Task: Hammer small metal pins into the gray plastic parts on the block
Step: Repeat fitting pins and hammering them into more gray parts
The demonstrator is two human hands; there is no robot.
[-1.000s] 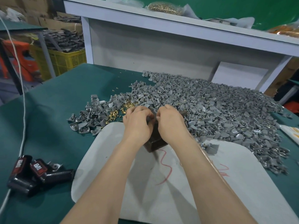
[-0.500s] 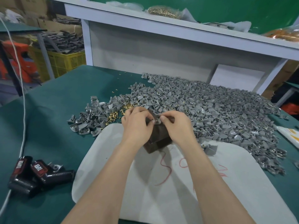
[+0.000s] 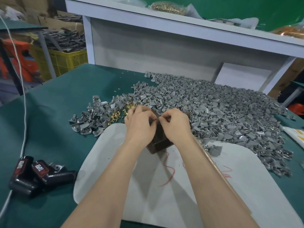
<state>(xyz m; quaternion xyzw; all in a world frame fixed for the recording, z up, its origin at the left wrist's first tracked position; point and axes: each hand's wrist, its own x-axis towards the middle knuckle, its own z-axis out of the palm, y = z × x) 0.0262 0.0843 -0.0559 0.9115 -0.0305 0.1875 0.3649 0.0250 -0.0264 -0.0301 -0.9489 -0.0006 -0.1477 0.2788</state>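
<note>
A dark brown block [image 3: 160, 142] stands on a white board [image 3: 181, 186] in the middle of the green table. My left hand [image 3: 139, 125] and my right hand [image 3: 176, 125] are curled over the block's top, fingertips meeting there. They pinch a small gray plastic part [image 3: 155, 115], mostly hidden by the fingers. I cannot see a pin between the fingers. A wide heap of gray plastic parts [image 3: 222, 112] lies behind and to the right. Loose brass pins [image 3: 115, 115] lie at the heap's left end.
Two black tools with red labels [image 3: 37, 175] lie at the left front, next to a white cable [image 3: 24, 129]. A white shelf [image 3: 181, 23] rises behind the table, carrying a bag of brass pins [image 3: 167, 7]. A yellow crate [image 3: 65, 61] stands far left.
My hands stayed over the block; the right hand's fingers drew in and now pinch at the top together with the left. The view shifted slightly.
</note>
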